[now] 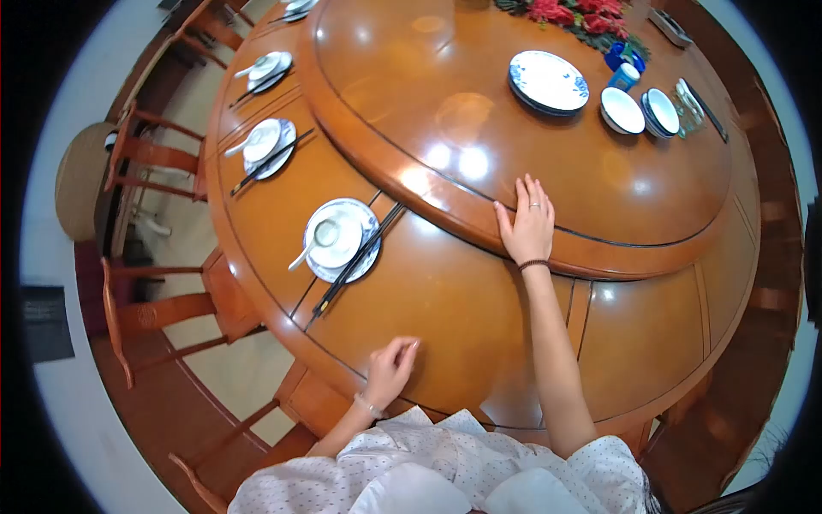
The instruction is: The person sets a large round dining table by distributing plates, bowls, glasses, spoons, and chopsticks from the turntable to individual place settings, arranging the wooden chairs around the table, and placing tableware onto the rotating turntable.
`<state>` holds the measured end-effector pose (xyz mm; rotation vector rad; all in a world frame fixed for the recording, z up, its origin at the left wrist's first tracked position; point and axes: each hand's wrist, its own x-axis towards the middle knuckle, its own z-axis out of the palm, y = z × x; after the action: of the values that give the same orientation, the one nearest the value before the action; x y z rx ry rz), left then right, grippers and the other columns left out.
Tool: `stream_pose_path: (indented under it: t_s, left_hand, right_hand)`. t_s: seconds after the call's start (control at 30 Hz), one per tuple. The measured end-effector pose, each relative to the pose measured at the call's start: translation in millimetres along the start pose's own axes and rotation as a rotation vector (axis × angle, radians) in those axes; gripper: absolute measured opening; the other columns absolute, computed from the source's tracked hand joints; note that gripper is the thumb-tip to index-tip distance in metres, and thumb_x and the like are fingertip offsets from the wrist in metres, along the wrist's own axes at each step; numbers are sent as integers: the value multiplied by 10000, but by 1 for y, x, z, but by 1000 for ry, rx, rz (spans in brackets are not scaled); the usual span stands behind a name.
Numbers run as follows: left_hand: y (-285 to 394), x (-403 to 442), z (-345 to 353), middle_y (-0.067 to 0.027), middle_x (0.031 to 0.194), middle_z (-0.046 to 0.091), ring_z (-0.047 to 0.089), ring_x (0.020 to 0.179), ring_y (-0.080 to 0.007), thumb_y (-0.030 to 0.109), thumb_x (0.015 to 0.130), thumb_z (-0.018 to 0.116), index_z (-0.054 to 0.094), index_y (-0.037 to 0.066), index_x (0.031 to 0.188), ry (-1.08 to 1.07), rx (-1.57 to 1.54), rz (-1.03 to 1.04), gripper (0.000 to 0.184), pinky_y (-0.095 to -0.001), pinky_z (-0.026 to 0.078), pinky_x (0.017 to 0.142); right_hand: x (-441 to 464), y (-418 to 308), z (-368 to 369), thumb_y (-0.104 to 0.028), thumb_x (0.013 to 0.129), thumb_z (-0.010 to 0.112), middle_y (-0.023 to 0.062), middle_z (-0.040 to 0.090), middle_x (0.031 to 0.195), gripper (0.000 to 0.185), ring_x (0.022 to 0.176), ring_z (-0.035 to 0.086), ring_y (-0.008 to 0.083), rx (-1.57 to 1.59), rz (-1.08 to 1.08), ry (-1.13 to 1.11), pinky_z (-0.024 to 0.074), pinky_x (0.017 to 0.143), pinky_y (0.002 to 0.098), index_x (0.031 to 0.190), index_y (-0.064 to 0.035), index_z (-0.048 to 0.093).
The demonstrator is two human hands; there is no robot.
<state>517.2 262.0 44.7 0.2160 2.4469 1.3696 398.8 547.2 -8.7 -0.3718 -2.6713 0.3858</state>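
Note:
My right hand (529, 224) lies flat on the rim of the wooden turntable (385, 111), fingers stretched out and touching its top; it holds nothing. Near the table's front edge is my left hand (392, 371), its fingers curled together; whether anything is inside them is hidden. Beyond the left hand, a white bowl (344, 248) with a spoon (318, 243) stands on a blue-patterned plate (366, 223). Black chopsticks (358, 259) lie slanted across that plate's right side. On the turntable sit a stack of patterned plates (548, 81) and several bowls (622, 111).
Two more place settings (268, 147) (265, 70) follow the table's left edge. Past the bowls stand a glass jug (687, 111), a blue-and-white container (626, 77) and red flowers (591, 17). Wooden chairs (163, 317) surround the round table (462, 334).

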Motion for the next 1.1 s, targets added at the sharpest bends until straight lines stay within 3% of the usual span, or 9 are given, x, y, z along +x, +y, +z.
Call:
stream_pose_path:
  t_s: [0.17,0.37,0.57,0.7,0.77,0.83,0.9,1.0,1.1]
  left_hand:
    - [-17,-66,-43,-77,511,535,520,442,-183,196,843,525,584,18,625,75,180,-97,287,-282,387,428]
    - [1,-42,-96,-110,594,540,543,549,-219,157,853,500,579,-5,651,312,231,20,270,-296,409,518]
    - [-12,16,-149,-116,841,561,541,802,-262,114,818,525,571,12,804,433,336,225,112,-328,427,700]
    - [-28,74,-173,-118,946,543,507,932,-280,157,803,540,488,15,1054,325,598,382,293,-361,429,767]
    - [-38,101,-175,-141,945,548,521,916,-297,165,803,531,431,3,1109,238,637,364,360,-374,440,748]
    - [-43,123,-175,-165,944,554,534,901,-313,172,804,523,375,-10,1165,151,681,368,430,-387,450,728]
    - [-46,143,-172,-214,841,585,579,775,-353,174,807,494,282,-31,1224,-15,711,217,511,-423,470,635]
    - [-50,159,-168,-222,705,594,584,631,-379,148,807,468,261,-41,1237,-108,752,160,513,-454,461,552]
    - [-52,164,-167,-208,642,588,577,587,-377,116,813,440,257,-51,1240,-120,799,173,493,-461,453,530]
  right_hand:
    - [-1,-9,7,-346,805,515,145,434,1238,489,1186,357,272,-31,-10,72,268,980,395,1151,-4,471]
    - [1,-27,15,-307,812,506,131,460,1218,402,1156,396,262,-16,-34,92,281,975,388,1106,-33,513]
    - [13,-57,32,-292,815,505,141,465,1202,411,1141,404,278,-91,34,135,308,966,384,1125,-23,496]
    - [18,-77,42,-257,816,510,149,476,1177,380,1127,411,292,-74,66,168,316,959,388,1106,-11,498]
    - [22,-90,43,-198,818,511,159,478,1161,322,1104,419,307,140,134,181,330,943,391,1070,2,503]
    - [3,-131,40,-132,816,510,167,510,1066,251,1037,449,311,345,190,391,349,908,384,1022,11,503]
    - [-38,-181,31,-110,809,519,165,492,1051,258,1009,457,302,531,291,370,350,902,377,1033,13,484]
    - [-125,-243,58,-178,793,595,155,486,1059,456,993,482,217,778,696,115,417,822,334,1147,2,371]
    - [-160,-288,65,-310,734,664,126,513,945,729,725,564,219,786,877,-128,465,648,344,1201,75,260]
